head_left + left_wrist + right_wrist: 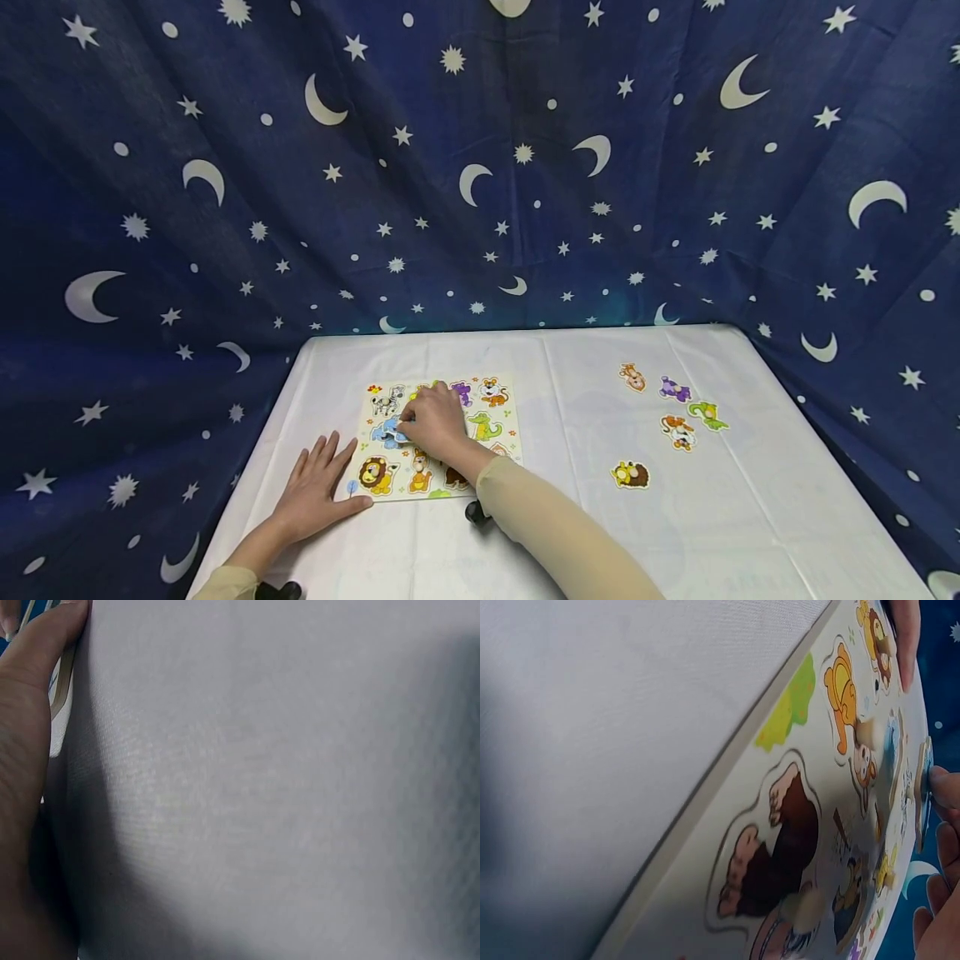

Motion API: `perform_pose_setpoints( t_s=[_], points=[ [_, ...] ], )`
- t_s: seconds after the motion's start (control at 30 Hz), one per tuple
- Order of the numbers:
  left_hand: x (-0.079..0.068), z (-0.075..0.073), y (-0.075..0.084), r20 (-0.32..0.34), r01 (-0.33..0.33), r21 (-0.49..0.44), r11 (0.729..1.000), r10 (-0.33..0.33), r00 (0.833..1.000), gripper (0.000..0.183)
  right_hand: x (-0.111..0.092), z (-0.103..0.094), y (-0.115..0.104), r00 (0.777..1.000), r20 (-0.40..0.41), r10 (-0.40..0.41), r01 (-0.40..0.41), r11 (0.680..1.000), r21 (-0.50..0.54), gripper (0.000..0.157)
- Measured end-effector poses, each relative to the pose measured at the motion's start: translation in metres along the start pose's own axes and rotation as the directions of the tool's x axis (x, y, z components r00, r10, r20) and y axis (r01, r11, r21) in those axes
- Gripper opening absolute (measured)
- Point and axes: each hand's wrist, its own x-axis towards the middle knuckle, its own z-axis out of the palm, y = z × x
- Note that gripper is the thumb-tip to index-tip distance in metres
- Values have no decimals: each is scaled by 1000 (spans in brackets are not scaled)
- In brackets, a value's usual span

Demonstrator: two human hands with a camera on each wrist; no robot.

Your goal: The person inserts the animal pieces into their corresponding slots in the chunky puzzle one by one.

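A wooden animal puzzle board lies on the white-covered table. My right hand is over its middle and pinches a blue puzzle piece by its edge, tilted just above the board. In the head view this piece overlaps a blue elephant picture. Beside the board's left edge my left hand rests flat with fingers spread, its thumb at the near left corner. Knobbed kangaroo and dark brown animal pieces sit in the board near my right wrist.
Loose pieces lie to the right: an orange-brown animal, a purple hippo, a green crocodile, a tiger and a yellow-and-brown piece. A dark blue curtain with moons and stars hangs behind the table.
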Motion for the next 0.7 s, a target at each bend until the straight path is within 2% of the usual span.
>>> perform_pose_setpoints(
  t_s=[0.43,0.7],
  points=[
    [0,2,-2,0,-1,-5,1000,1,1000,107,6,11,-12,1000,22,10,-9,998,-63,11],
    [-1,2,-2,-6,-2,-16,1000,2,1000,107,7,19,-18,1000,-7,15,-15,1000,-14,13]
  ],
)
